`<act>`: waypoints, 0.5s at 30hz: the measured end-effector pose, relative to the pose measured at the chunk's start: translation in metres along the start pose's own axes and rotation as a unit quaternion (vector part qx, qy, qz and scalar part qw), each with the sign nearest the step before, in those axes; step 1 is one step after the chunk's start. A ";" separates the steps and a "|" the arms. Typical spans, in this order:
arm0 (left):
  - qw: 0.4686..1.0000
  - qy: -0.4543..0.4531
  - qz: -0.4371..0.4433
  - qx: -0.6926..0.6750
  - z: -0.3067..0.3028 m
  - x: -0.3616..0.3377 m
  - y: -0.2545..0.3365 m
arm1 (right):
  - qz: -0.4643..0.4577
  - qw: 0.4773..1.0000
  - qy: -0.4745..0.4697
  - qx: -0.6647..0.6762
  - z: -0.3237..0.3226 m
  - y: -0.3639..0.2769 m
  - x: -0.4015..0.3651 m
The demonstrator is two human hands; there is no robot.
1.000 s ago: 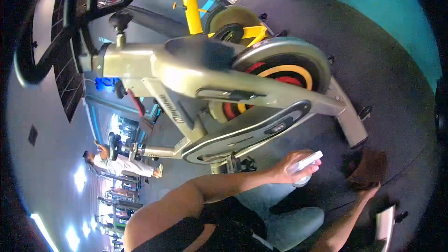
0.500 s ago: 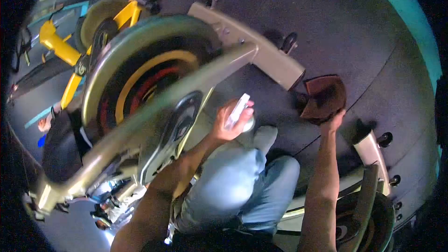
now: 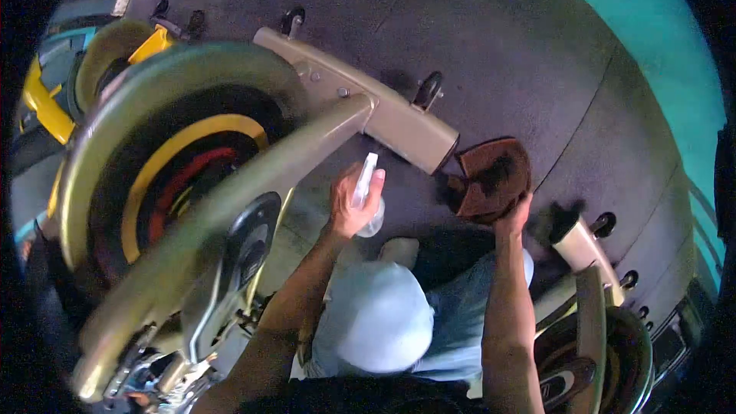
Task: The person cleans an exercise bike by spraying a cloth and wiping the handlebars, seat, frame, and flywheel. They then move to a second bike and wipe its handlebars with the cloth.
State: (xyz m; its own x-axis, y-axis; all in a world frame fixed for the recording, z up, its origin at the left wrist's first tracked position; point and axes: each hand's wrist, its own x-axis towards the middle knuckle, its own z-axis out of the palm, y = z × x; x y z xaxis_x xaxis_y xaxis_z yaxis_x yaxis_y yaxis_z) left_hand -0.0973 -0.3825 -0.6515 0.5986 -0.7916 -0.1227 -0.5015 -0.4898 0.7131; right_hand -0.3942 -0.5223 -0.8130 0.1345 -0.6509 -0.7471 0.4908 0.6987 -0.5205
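The person crouches by an exercise bike point(image 3: 253, 176). The left hand point(image 3: 349, 213) is wrapped around a small spray bottle point(image 3: 365, 181), with the nozzle pointing to twelve o'clock at the bike's tan foot bar point(image 3: 368, 107). At three o'clock from the bottle, the right hand point(image 3: 512, 219) grips a bunched brown cloth point(image 3: 491, 176), low over the dark floor point(image 3: 537, 61) just beside the bar's end. The flywheel point(image 3: 146, 107) sits at nine o'clock
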 end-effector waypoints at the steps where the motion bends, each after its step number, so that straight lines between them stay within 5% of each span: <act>1: 1.000 -0.004 0.007 -0.023 0.003 -0.004 -0.005 | 0.008 1.000 -0.004 0.024 0.004 -0.004 -0.003; 4: 0.997 -0.004 0.079 -0.028 0.006 -0.014 -0.010 | 0.014 1.000 0.015 0.017 0.068 -0.051 -0.059; 8: 0.980 0.061 0.180 -0.053 -0.008 -0.032 -0.016 | -0.165 0.975 -0.019 -0.145 0.135 -0.072 -0.133; 11: 0.968 0.147 0.204 -0.005 -0.002 -0.046 -0.046 | -0.281 0.866 -0.162 -0.381 0.184 -0.042 -0.164; 13: 0.965 0.178 0.192 0.024 0.003 -0.056 -0.064 | -0.383 0.741 -0.253 -0.490 0.225 0.003 -0.148; 14: 0.964 0.182 0.195 0.010 0.007 -0.061 -0.068 | -0.513 0.654 -0.239 -0.502 0.241 0.041 -0.121; 15: 0.963 0.194 0.184 -0.034 0.011 -0.065 -0.066 | -0.501 0.696 -0.224 -0.462 0.253 0.088 -0.084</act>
State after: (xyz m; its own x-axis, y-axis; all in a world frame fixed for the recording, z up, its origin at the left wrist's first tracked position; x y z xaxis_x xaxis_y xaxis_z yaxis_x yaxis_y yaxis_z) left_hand -0.1100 -0.3031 -0.6981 0.5838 -0.7036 0.4050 -0.6897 -0.1666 0.7047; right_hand -0.1440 -0.4814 -0.6916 0.4802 -0.8314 0.2796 -0.2040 -0.4158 -0.8863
